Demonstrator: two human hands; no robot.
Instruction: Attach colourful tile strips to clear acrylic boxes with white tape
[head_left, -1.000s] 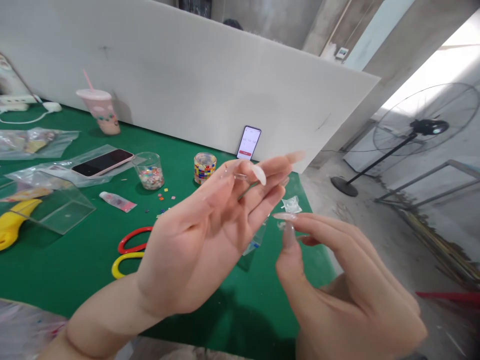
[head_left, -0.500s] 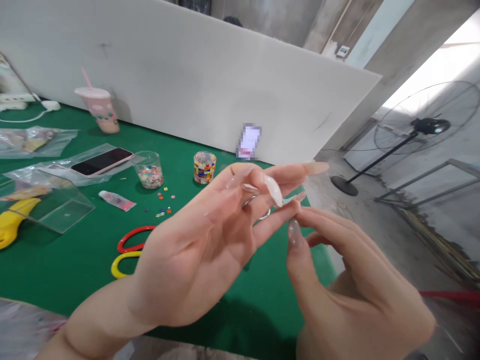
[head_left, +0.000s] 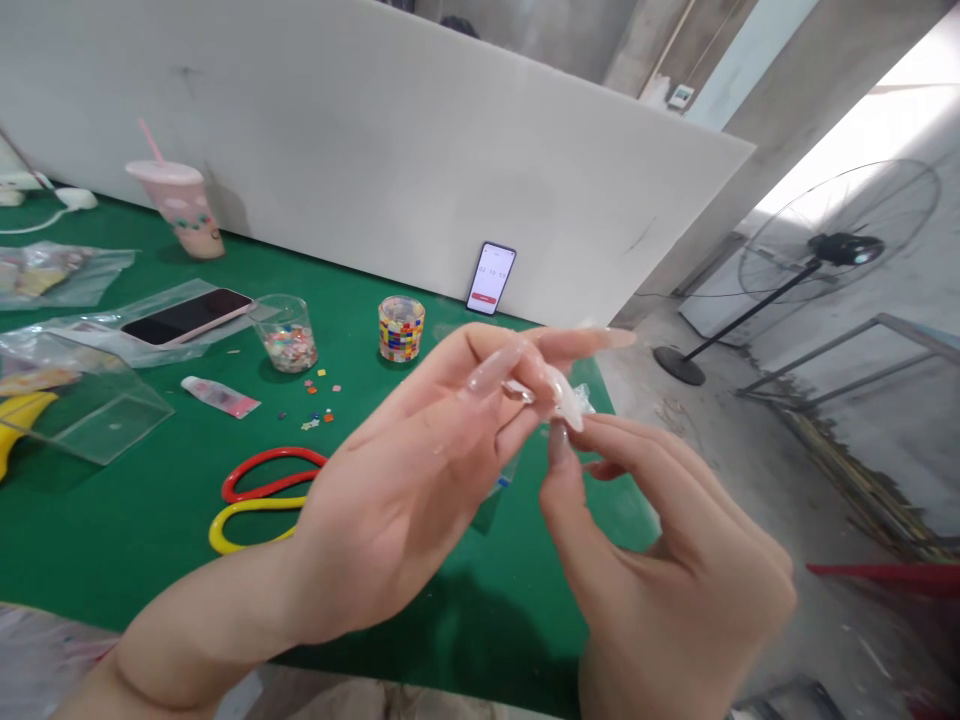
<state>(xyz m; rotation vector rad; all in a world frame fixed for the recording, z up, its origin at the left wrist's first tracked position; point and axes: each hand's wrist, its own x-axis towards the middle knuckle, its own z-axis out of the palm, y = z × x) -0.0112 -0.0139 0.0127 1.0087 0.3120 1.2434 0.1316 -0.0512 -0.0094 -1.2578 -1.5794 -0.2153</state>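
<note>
My left hand [head_left: 427,470] is raised over the green table, palm toward me. Its thumb is folded in against the bent fingers, while one finger points out to the right. A shiny, pale bit shows among these fingers, too small to name. My right hand [head_left: 660,540] touches the left fingertips, thumb and index finger pinched together. What lies in that pinch, if anything, is hidden by fingers and long nails. Beside the left wrist are scissors with red and yellow handles [head_left: 262,513], their blades hidden behind the hand.
A mosaic-covered glass [head_left: 401,330] and a clear cup of small coloured pieces [head_left: 291,348] stand behind my hands. Loose pieces [head_left: 311,390] and a small tube [head_left: 220,396] lie nearby. Farther back are a pink cup [head_left: 180,205] and a propped phone [head_left: 491,278]. A fan [head_left: 840,250] stands right.
My right hand has moved left, closer to the left palm. The left fingers have curled more and the thumb has folded in. The view has shifted slightly.
</note>
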